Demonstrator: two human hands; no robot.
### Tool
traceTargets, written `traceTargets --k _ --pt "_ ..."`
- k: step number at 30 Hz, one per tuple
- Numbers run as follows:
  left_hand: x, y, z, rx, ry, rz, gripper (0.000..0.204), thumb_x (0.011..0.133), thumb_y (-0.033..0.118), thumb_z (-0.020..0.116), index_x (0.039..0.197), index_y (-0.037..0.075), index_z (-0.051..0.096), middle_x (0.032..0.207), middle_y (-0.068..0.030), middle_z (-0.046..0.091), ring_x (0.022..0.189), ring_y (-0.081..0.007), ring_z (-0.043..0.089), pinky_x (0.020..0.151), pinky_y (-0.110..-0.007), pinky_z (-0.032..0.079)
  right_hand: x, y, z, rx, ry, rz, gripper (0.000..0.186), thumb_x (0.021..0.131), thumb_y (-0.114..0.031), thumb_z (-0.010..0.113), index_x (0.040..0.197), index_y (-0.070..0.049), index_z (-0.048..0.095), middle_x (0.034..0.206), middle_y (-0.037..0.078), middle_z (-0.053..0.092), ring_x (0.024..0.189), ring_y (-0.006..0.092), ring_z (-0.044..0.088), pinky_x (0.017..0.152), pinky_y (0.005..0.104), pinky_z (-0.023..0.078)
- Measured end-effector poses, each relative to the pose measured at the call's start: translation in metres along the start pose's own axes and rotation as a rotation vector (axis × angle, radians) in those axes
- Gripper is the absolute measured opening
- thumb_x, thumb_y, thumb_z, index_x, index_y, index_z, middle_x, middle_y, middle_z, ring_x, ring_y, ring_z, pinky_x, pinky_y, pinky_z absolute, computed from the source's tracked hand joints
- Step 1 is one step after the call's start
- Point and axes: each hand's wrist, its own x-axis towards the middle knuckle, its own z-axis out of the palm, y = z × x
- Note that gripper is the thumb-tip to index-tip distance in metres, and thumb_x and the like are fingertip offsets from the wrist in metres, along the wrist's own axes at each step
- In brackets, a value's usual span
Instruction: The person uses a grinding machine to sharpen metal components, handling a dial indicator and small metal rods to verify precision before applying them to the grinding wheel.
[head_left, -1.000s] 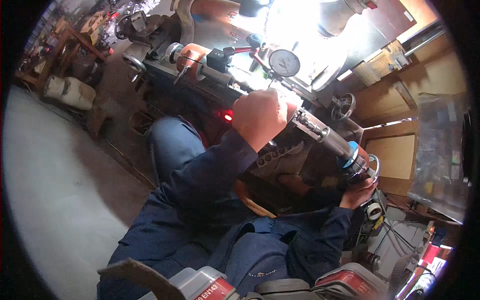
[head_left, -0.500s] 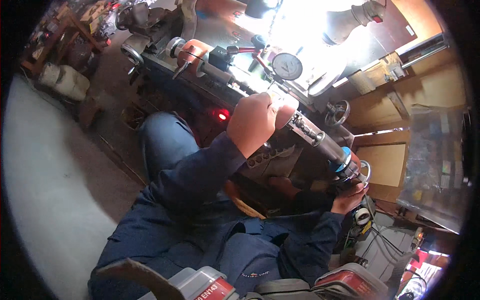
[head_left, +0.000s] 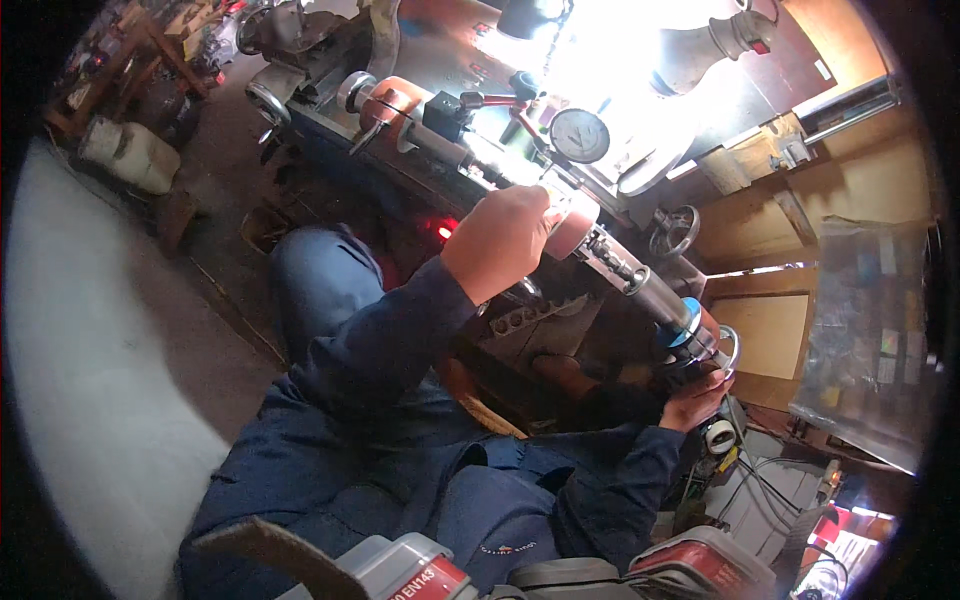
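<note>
My left hand (head_left: pixel 500 235) is closed at the salmon-coloured housing (head_left: pixel 574 226) of a machine, its fingertips hidden on a part there I cannot make out. Just behind it are a round dial gauge (head_left: pixel 579 135) and red-and-black holder arms (head_left: pixel 487 101). An open-sided shaft assembly (head_left: pixel 616 260) runs down right to a blue collar (head_left: pixel 676 325). At that end my right hand (head_left: pixel 697 400) grips a chrome handwheel (head_left: pixel 729 350). A second salmon housing (head_left: pixel 389 101) with a lever stands at the upper left.
A bright glare covers the machine's back. Wooden panels (head_left: pixel 760 330) and a hanging plastic sheet (head_left: pixel 862 330) are at right, cables (head_left: pixel 770 475) below. A cluttered wooden rack (head_left: pixel 135 60) and pale canister (head_left: pixel 125 155) are at upper left. My knee (head_left: pixel 320 280) is under the machine.
The whole view has shifted slightly, the machine appearing further left than a second ago. Both hands stay at the same parts of the machine, still closed.
</note>
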Motion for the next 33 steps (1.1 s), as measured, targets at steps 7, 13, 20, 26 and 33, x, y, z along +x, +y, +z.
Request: traceTargets --k 7,13,20,26,33 --pt "0.011 -0.015 -0.011 0.052 -0.102 0.164 0.018 0.094 0.016 0.061 0.085 0.000 0.058 0.081 -0.0216 0.062 0.079 -0.0414 0.061 0.067 -0.047 0.046 0.005 0.020 -0.015 0.045 -0.115 -0.014 0.072 0.103 -0.058 0.025 0.114 0.007 0.055 0.104 0.027 0.058 0.096 0.0409 0.056 0.088 0.0501 0.042" --pt "0.014 -0.015 -0.016 0.028 -0.180 0.175 0.019 0.094 0.017 0.061 0.085 0.001 0.058 0.083 -0.0206 0.062 0.077 -0.0402 0.062 0.068 -0.047 0.048 0.010 0.036 -0.037 0.601 -0.107 0.377 0.047 0.106 -0.038 0.042 0.115 0.005 0.057 0.106 0.017 0.061 0.097 0.0249 0.057 0.087 0.0389 0.045" --pt "-0.008 0.013 0.005 0.066 0.142 0.021 0.014 0.095 0.017 0.060 0.093 0.003 0.064 0.086 -0.0167 0.065 0.073 -0.0363 0.065 0.064 -0.044 0.051 0.008 0.104 -0.052 0.287 -0.540 0.212 0.036 0.104 -0.029 0.051 0.120 0.002 0.058 0.114 0.009 0.063 0.102 0.0176 0.055 0.091 0.0320 0.044" --pt "0.010 0.002 -0.021 0.012 0.455 0.223 0.007 0.095 0.011 0.062 0.096 0.005 0.065 0.087 -0.0117 0.066 0.079 -0.0269 0.067 0.070 -0.034 0.052 0.027 0.093 -0.064 0.407 -0.485 0.148 0.026 0.102 -0.024 0.057 0.114 -0.001 0.060 0.101 0.002 0.061 0.088 0.0091 0.054 0.078 0.0253 0.044" --pt "0.015 -0.004 -0.028 -0.131 0.571 0.048 0.011 0.091 0.010 0.068 0.095 0.001 0.064 0.086 -0.0128 0.062 0.076 -0.0292 0.065 0.067 -0.035 0.050 0.067 0.070 -0.043 0.491 -0.348 0.235 0.025 0.105 -0.023 0.051 0.109 -0.002 0.062 0.092 0.000 0.061 0.084 0.0085 0.054 0.075 0.0244 0.046"
